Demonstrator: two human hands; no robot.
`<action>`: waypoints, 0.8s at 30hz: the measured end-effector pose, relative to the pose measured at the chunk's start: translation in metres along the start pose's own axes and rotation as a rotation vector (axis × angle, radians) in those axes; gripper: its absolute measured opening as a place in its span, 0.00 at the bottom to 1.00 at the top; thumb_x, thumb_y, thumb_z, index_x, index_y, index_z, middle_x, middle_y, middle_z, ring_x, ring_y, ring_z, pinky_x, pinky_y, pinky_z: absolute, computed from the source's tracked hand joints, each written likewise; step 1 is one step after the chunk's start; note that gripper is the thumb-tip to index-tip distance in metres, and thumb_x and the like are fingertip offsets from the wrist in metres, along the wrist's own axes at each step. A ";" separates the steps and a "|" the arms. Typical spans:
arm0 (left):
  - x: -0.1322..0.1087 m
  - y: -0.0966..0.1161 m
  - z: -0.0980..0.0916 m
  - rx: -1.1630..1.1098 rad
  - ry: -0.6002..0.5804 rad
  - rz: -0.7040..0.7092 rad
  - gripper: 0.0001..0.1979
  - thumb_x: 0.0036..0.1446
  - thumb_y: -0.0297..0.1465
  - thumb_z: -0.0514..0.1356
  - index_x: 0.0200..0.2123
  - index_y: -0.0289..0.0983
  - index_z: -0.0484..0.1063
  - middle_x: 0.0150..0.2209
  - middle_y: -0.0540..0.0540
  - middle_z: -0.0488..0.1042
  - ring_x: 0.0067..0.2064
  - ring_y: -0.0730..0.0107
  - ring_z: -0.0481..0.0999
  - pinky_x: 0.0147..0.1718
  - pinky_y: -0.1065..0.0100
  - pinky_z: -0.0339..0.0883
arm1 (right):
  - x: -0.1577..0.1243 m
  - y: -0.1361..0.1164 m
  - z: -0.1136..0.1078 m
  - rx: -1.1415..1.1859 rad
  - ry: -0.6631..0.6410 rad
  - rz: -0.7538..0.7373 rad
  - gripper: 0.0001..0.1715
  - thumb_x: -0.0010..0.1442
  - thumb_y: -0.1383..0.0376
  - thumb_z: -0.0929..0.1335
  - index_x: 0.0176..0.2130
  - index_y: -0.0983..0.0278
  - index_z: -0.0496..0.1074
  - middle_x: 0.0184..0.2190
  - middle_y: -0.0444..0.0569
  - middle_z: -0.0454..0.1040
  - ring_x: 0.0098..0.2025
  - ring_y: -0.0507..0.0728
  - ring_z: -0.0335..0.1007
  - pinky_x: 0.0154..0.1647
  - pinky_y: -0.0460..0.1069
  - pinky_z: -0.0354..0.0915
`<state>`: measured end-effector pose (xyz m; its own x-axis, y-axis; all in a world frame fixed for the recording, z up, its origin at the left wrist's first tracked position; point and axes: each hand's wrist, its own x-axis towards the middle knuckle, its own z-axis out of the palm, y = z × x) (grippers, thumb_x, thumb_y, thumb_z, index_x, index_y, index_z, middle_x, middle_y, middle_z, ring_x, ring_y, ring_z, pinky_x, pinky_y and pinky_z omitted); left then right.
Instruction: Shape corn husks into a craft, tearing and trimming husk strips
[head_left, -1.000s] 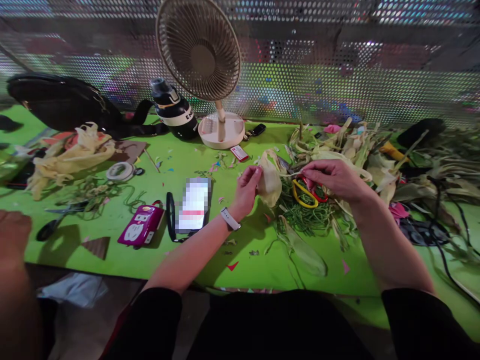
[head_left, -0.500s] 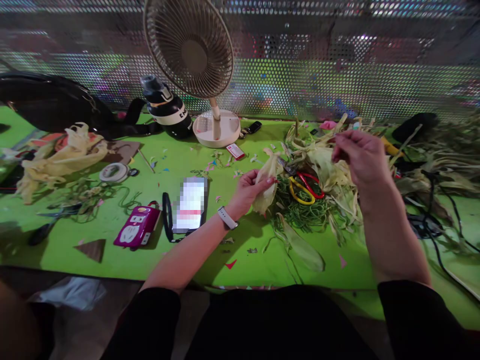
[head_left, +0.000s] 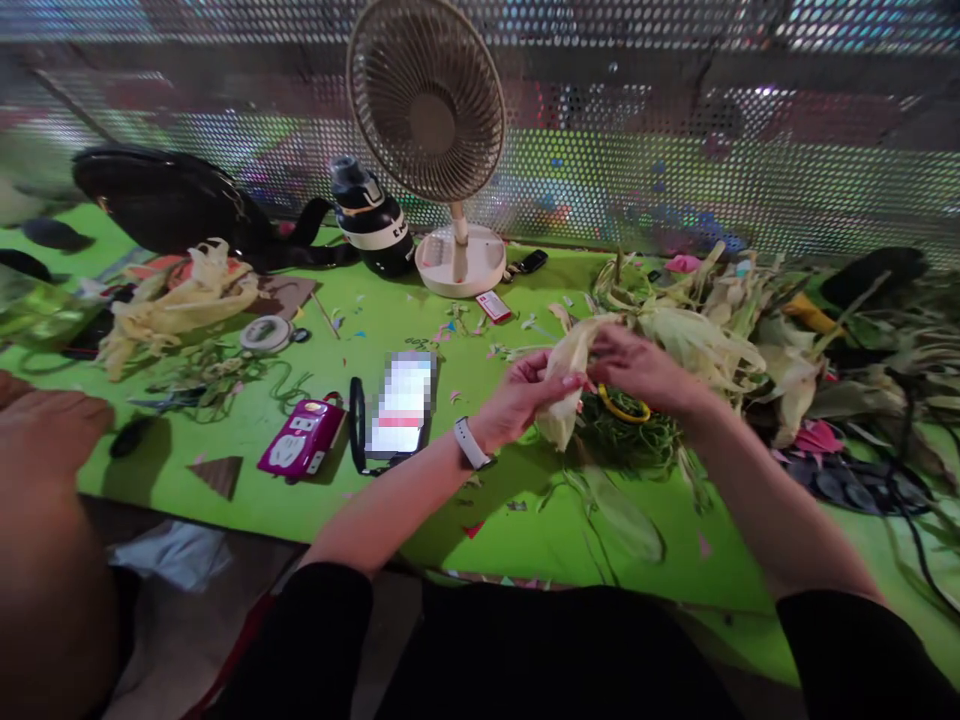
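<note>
My left hand is closed on a pale yellow corn husk, held just above the green table. My right hand has its fingers pinched on the same husk from the right side. Under the hands lies a tangle of green strings with the yellow handle of a pair of scissors showing. A heap of corn husks lies right behind my right hand. A white watch sits on my left wrist.
A beige desk fan stands at the back by a perforated metal screen, with a black bottle and black bag to its left. A phone, pink power strip, tape roll and more husks lie left. Another person's limb is at the left edge.
My right hand came down from the husk heap and met the left hand on the husk. The view shifted slightly to the left.
</note>
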<state>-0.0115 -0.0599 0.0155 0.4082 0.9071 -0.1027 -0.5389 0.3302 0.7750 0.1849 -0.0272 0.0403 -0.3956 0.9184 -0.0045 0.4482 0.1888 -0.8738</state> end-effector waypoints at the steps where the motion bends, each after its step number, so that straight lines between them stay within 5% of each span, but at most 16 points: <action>1: -0.003 0.002 0.003 0.002 -0.028 -0.004 0.19 0.38 0.35 0.75 0.33 0.35 0.77 0.27 0.48 0.79 0.25 0.75 0.75 0.26 0.72 0.70 | 0.004 -0.001 0.019 0.082 -0.108 -0.032 0.30 0.51 0.49 0.73 0.49 0.61 0.73 0.40 0.52 0.77 0.41 0.62 0.74 0.40 0.57 0.73; 4: -0.018 0.011 0.014 0.033 -0.122 -0.040 0.17 0.39 0.37 0.75 0.31 0.36 0.76 0.26 0.48 0.78 0.24 0.74 0.75 0.26 0.71 0.71 | 0.007 0.003 0.040 0.142 -0.136 -0.073 0.21 0.53 0.48 0.70 0.35 0.63 0.76 0.26 0.48 0.75 0.30 0.57 0.70 0.32 0.52 0.69; 7: -0.039 0.018 0.029 0.093 -0.375 -0.176 0.14 0.40 0.36 0.74 0.29 0.38 0.77 0.25 0.49 0.77 0.25 0.70 0.77 0.27 0.70 0.73 | 0.009 0.015 0.022 0.043 0.076 -0.023 0.12 0.51 0.58 0.68 0.32 0.63 0.75 0.29 0.48 0.76 0.31 0.57 0.70 0.31 0.49 0.66; 9: -0.050 0.017 0.041 0.179 -0.798 -0.360 0.11 0.43 0.34 0.72 0.31 0.37 0.80 0.31 0.47 0.80 0.33 0.66 0.80 0.36 0.67 0.76 | 0.013 0.023 0.007 -0.061 0.248 0.053 0.10 0.47 0.64 0.65 0.31 0.63 0.74 0.25 0.46 0.74 0.27 0.55 0.68 0.28 0.48 0.63; 11: -0.057 0.013 0.051 0.099 -1.292 -0.467 0.13 0.33 0.32 0.76 0.25 0.36 0.80 0.28 0.48 0.79 0.33 0.63 0.81 0.37 0.69 0.76 | 0.018 0.029 -0.001 -0.064 0.314 0.129 0.11 0.43 0.66 0.64 0.30 0.63 0.73 0.20 0.43 0.70 0.21 0.53 0.62 0.23 0.47 0.59; 13: -0.060 0.011 0.057 0.081 -1.423 -0.471 0.14 0.26 0.31 0.77 0.20 0.36 0.78 0.24 0.50 0.77 0.30 0.64 0.81 0.33 0.73 0.74 | 0.022 0.030 -0.002 0.068 0.304 0.215 0.12 0.43 0.65 0.64 0.31 0.63 0.71 0.17 0.41 0.66 0.17 0.51 0.56 0.18 0.47 0.54; 15: -0.060 0.013 0.056 0.121 -1.369 -0.460 0.12 0.31 0.29 0.76 0.23 0.36 0.79 0.26 0.50 0.78 0.32 0.64 0.81 0.36 0.73 0.74 | 0.024 0.027 0.001 0.224 0.272 0.247 0.14 0.47 0.60 0.65 0.36 0.62 0.71 0.18 0.41 0.66 0.15 0.51 0.54 0.16 0.47 0.51; 16: -0.059 0.016 0.053 0.171 -1.248 -0.432 0.10 0.36 0.28 0.74 0.26 0.36 0.80 0.28 0.49 0.79 0.33 0.65 0.80 0.39 0.71 0.75 | 0.024 0.024 0.002 0.262 0.265 0.236 0.17 0.50 0.57 0.66 0.39 0.62 0.71 0.20 0.41 0.67 0.16 0.51 0.56 0.16 0.48 0.52; 18: -0.054 0.019 0.045 0.300 -0.879 -0.336 0.07 0.47 0.29 0.69 0.32 0.37 0.80 0.31 0.48 0.79 0.33 0.68 0.79 0.38 0.69 0.74 | 0.022 0.019 0.003 0.184 0.350 0.183 0.25 0.50 0.53 0.70 0.46 0.61 0.68 0.24 0.43 0.69 0.20 0.53 0.61 0.20 0.48 0.56; 21: -0.036 0.013 0.032 0.184 -0.285 -0.143 0.13 0.47 0.37 0.71 0.34 0.37 0.78 0.33 0.46 0.79 0.29 0.72 0.77 0.31 0.70 0.72 | 0.014 0.012 0.003 -0.068 0.574 0.102 0.33 0.47 0.55 0.73 0.50 0.62 0.66 0.27 0.43 0.70 0.24 0.54 0.64 0.26 0.50 0.62; 22: -0.028 0.010 0.029 0.122 -0.111 -0.067 0.15 0.44 0.38 0.72 0.34 0.36 0.77 0.32 0.47 0.79 0.28 0.74 0.76 0.30 0.70 0.72 | 0.011 0.010 0.004 -0.083 0.554 0.086 0.31 0.47 0.56 0.73 0.50 0.63 0.66 0.26 0.43 0.70 0.25 0.54 0.65 0.28 0.50 0.63; 24: -0.013 0.003 0.022 0.041 0.091 0.012 0.17 0.39 0.37 0.75 0.32 0.36 0.77 0.29 0.50 0.77 0.27 0.77 0.74 0.31 0.71 0.71 | 0.003 0.004 0.009 0.054 0.279 0.095 0.25 0.50 0.57 0.70 0.47 0.64 0.68 0.25 0.43 0.70 0.24 0.54 0.66 0.26 0.50 0.64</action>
<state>-0.0022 -0.0769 0.0330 0.3321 0.9315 -0.1482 -0.5121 0.3100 0.8010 0.1777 -0.0269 0.0324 -0.1147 0.9926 0.0403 0.4264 0.0858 -0.9005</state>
